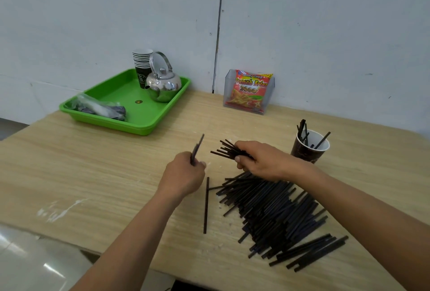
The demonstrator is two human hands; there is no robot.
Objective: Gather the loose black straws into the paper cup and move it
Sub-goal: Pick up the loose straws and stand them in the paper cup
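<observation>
Right hand [260, 162] clutches a fanned bundle of thin black plastic straws [224, 150]; left hand [183, 174] pinches a few more, tips up. Recommend squaring both bundles before dropping them upright into the brown paper cup [310, 148], which stands just right of the hand. The main straw heap [274, 211] lies on the wooden table [93, 162], long axes running near-right to far-left.

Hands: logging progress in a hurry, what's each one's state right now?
Left hand: closed round a few thin black plastic straws.
Right hand: closed round a fanned bunch of thin black plastic straws.
</observation>
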